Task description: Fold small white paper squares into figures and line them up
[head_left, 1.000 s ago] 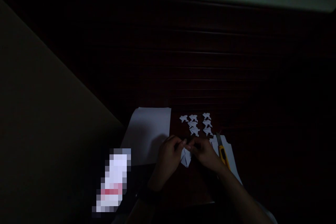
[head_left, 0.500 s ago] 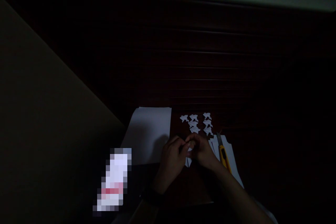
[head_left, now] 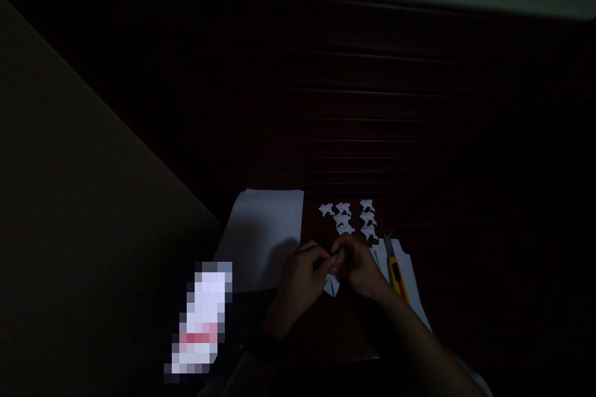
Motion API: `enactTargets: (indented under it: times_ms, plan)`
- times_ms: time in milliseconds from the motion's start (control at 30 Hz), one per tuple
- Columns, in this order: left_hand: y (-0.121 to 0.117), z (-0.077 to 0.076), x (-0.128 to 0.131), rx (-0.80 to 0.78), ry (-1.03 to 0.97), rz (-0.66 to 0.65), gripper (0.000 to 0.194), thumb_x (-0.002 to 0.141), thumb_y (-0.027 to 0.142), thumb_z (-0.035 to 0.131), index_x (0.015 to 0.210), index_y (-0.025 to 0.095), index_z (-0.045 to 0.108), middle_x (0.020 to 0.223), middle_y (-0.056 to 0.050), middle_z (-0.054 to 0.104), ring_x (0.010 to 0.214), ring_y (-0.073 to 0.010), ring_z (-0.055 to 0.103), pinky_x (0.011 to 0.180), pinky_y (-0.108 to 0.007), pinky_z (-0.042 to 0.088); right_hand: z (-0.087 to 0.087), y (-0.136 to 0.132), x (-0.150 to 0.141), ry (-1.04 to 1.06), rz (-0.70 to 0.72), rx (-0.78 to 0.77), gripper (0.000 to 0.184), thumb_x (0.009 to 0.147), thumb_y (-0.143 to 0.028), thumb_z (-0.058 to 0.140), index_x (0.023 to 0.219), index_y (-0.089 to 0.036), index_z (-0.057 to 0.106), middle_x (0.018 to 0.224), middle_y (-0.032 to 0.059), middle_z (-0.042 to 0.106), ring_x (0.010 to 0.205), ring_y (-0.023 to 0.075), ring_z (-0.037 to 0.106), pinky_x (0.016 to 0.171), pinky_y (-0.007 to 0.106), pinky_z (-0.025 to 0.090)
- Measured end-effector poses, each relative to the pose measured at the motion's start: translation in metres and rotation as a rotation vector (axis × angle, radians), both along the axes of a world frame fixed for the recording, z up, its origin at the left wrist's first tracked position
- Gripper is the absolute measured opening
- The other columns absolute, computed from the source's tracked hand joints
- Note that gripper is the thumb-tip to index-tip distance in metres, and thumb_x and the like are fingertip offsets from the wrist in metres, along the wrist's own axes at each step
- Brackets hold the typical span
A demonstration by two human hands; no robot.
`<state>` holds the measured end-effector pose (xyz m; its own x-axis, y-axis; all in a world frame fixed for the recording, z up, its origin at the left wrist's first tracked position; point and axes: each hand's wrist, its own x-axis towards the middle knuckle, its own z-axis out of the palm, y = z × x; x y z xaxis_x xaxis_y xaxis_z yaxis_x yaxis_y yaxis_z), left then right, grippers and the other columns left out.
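Observation:
Between my two hands is a small folded piece of white paper [head_left: 332, 286], its pointed lower end showing below the fingers with a dark slit down its middle. My left hand [head_left: 305, 276] pinches it from the left, fingertips closed. From the right, my right hand [head_left: 358, 265] pinches the same paper, its fingertips meeting those of the left. The paper's upper part is hidden by the fingers. Just beyond the hands lie several small folded white paper figures [head_left: 343, 219], set out in loose columns on the dark table [head_left: 349, 338].
A stack of white sheets [head_left: 265, 223] lies to the left. On the right, a yellow utility knife [head_left: 397, 276] with its blade out rests on more white paper [head_left: 416, 288]. A blurred-out bright object [head_left: 202, 316] is at lower left. Dark slats rise behind the table.
My left hand and wrist have shifted slightly left and down. The fingers have moved on the folded paper, and its lower end now shows a little wider.

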<state>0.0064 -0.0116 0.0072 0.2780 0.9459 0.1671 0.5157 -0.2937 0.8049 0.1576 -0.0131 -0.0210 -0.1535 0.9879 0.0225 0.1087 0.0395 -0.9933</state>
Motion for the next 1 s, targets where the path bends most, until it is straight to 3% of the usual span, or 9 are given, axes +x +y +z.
enactTargets:
  times_ms: [267, 467, 633, 733, 867, 1000]
  plan:
    - [-0.001, -0.003, -0.001, -0.003, 0.080, 0.038, 0.017, 0.079, 0.021, 0.056, 0.064, 0.021, 0.065, 0.073, -0.002, 0.060, 0.069, -0.0153, 0.056, 0.060, -0.025, 0.037, 0.010, 0.002, 0.011, -0.025, 0.197, -0.047, 0.028, 0.071, -0.025, 0.069, 0.096, -0.020, 0.059, 0.067, -0.0034, 0.060, 0.064, 0.0129, 0.057, 0.062, 0.025, 0.046]
    - [0.003, -0.006, -0.002, -0.114, -0.101, 0.055, 0.016, 0.077, 0.028, 0.059, 0.065, 0.022, 0.068, 0.068, -0.002, 0.066, 0.064, -0.0155, 0.059, 0.058, -0.024, 0.039, 0.012, 0.002, 0.011, -0.066, 0.108, 0.011, 0.028, 0.071, -0.023, 0.069, 0.097, -0.021, 0.058, 0.063, -0.0040, 0.061, 0.059, 0.0129, 0.056, 0.059, 0.025, 0.045]
    - [0.009, -0.012, -0.008, -0.180, -0.204, 0.280, 0.022, 0.074, 0.041, 0.062, 0.070, 0.021, 0.070, 0.068, -0.003, 0.070, 0.063, -0.0189, 0.064, 0.058, -0.026, 0.043, 0.015, 0.002, 0.007, 0.087, 0.045, 0.019, 0.042, 0.075, -0.029, 0.067, 0.114, -0.025, 0.049, 0.096, 0.0035, 0.064, 0.091, 0.0187, 0.061, 0.079, 0.032, 0.048]
    - [0.011, -0.009, -0.010, -0.224, -0.299, 0.377, 0.024, 0.072, 0.043, 0.064, 0.073, 0.020, 0.070, 0.067, -0.004, 0.071, 0.063, -0.0200, 0.065, 0.057, -0.026, 0.045, 0.014, 0.001, 0.002, 0.128, 0.008, 0.026, 0.046, 0.075, -0.030, 0.067, 0.117, -0.027, 0.049, 0.104, 0.0040, 0.060, 0.097, 0.0190, 0.058, 0.084, 0.033, 0.047]
    - [0.011, -0.002, -0.012, -0.344, -0.445, 0.318, 0.026, 0.073, 0.043, 0.064, 0.074, 0.018, 0.070, 0.068, -0.004, 0.071, 0.062, -0.0187, 0.065, 0.054, -0.024, 0.045, 0.012, 0.003, 0.000, 0.106, -0.026, 0.063, 0.048, 0.072, -0.027, 0.070, 0.117, -0.028, 0.053, 0.109, 0.0040, 0.060, 0.102, 0.0205, 0.056, 0.092, 0.037, 0.043]
    - [0.009, -0.002, -0.011, -0.435, -0.564, 0.263, 0.029, 0.072, 0.044, 0.065, 0.077, 0.016, 0.071, 0.067, -0.003, 0.070, 0.058, -0.0160, 0.062, 0.050, -0.023, 0.043, 0.013, 0.005, 0.005, 0.116, 0.043, 0.087, 0.041, 0.071, -0.024, 0.072, 0.111, -0.027, 0.062, 0.114, 0.0048, 0.060, 0.107, 0.0221, 0.054, 0.094, 0.037, 0.041]
